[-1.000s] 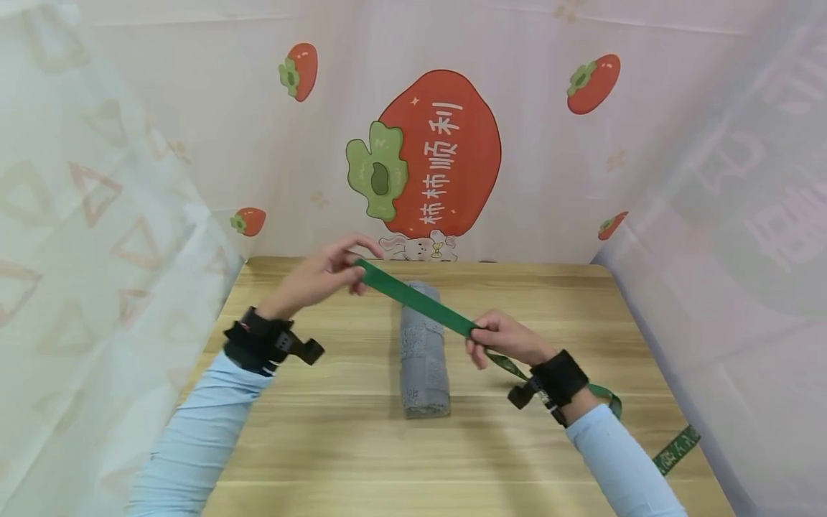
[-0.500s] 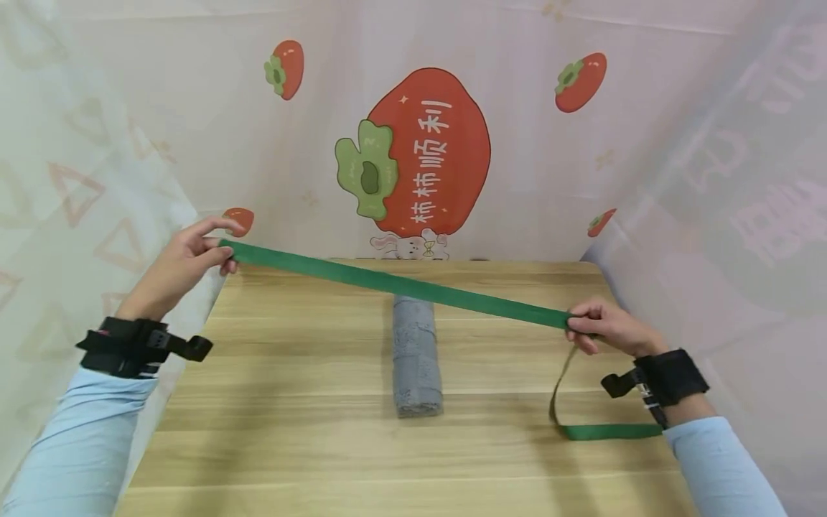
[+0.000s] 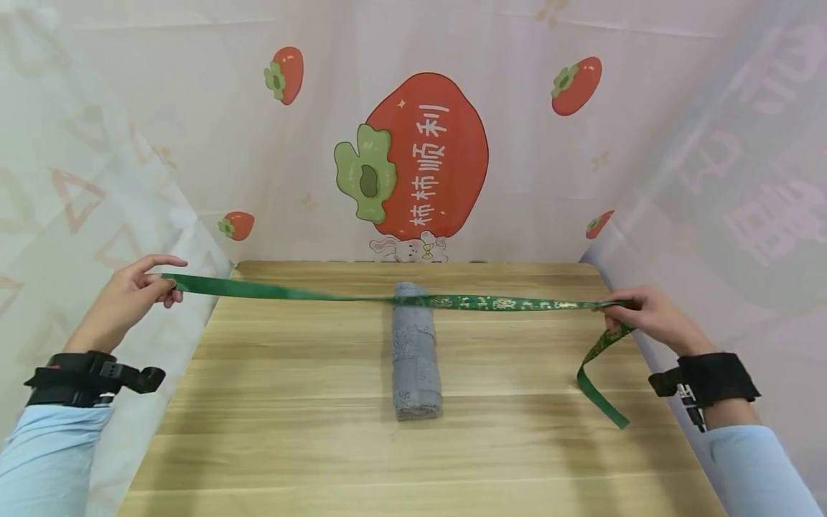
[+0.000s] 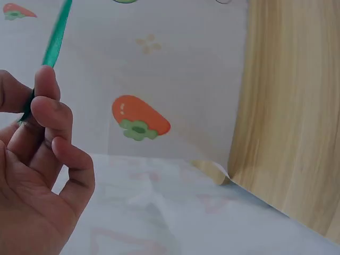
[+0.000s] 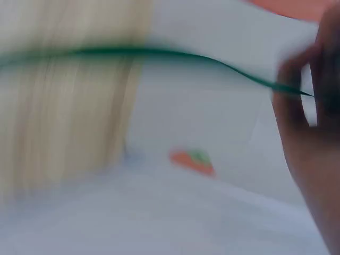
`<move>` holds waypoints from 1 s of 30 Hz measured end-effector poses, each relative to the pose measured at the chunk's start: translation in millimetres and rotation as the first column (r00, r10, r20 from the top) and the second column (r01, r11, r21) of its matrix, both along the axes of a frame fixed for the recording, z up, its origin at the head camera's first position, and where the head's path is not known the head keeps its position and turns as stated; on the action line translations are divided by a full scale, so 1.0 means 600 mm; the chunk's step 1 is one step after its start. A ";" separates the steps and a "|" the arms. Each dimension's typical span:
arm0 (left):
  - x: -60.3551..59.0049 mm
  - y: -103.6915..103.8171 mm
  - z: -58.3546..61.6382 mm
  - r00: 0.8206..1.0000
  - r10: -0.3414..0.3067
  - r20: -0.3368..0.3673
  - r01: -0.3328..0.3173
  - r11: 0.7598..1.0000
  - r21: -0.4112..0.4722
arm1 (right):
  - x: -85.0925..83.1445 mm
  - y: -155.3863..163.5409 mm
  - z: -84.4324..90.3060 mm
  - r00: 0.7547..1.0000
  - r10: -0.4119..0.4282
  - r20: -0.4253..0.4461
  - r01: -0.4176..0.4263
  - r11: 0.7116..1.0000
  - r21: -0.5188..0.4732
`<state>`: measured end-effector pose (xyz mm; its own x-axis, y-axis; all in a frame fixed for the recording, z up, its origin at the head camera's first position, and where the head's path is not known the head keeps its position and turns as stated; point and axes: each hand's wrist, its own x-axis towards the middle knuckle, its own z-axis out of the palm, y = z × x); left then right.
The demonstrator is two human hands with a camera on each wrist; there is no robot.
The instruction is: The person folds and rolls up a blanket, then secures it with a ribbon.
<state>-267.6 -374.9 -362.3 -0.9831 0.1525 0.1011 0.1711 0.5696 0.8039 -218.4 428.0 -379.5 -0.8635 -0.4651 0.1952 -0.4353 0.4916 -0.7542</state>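
A green ribbon [image 3: 310, 294] is stretched level across the wooden table [image 3: 291, 431], passing over the far end of a rolled grey towel [image 3: 416, 359]. My left hand [image 3: 132, 291] pinches the ribbon's left end beyond the table's left edge; in the left wrist view the ribbon [image 4: 56, 37] runs up from that hand [image 4: 37, 159]. My right hand [image 3: 639, 316] pinches the ribbon near the right edge, and a loose tail [image 3: 601, 380] hangs down from it to the table. The right wrist view is blurred; the ribbon [image 5: 159, 53] meets the hand [image 5: 313, 122] there.
A printed fabric backdrop [image 3: 413, 154] with persimmon pictures closes off the far side. Pale curtains [image 3: 84, 179] hang along the left and right sides of the table. The towel lies lengthwise at the table's middle.
Both hands have moved wide apart, pulling the ribbon out to nearly the table's full width and lowering it onto the towel's far end. The ribbon has twisted, showing its patterned face on the right.
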 end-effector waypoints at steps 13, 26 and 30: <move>0.015 -0.025 -0.030 0.989 0.111 0.097 -0.104 0.992 -0.070 | -0.006 -0.006 -0.004 0.483 -0.107 -0.869 0.637 0.725 0.264; 0.039 -0.056 -0.063 0.975 0.220 0.041 -0.217 0.888 0.405 | 0.012 0.043 -0.059 0.494 -0.150 -0.857 0.641 0.728 0.243; 0.045 -0.061 -0.077 0.968 0.241 0.069 -0.250 0.916 0.314 | 0.037 0.037 -0.164 0.801 0.018 -0.598 0.393 0.737 0.550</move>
